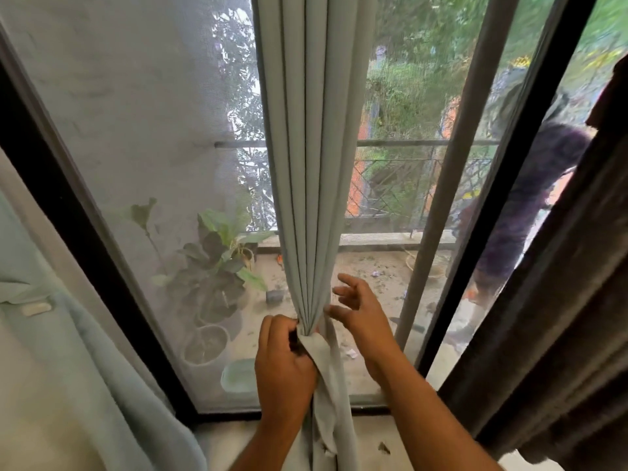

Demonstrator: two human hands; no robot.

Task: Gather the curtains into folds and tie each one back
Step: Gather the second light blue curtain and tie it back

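Soft daylight comes through the mesh-screened window ahead of me. My view bends at the edges, slightly blurred throughout.

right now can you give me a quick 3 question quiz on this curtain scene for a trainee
1. True or false: the left hand is closed on the grey curtain where its folds are pinched together.
2. The right hand is: A) clenched in a fist, B) open with fingers spread beside the curtain, C) out of view.
3. What hangs at the far right edge of the view?

Key: 1 true. 2 B. 3 A dark curtain.
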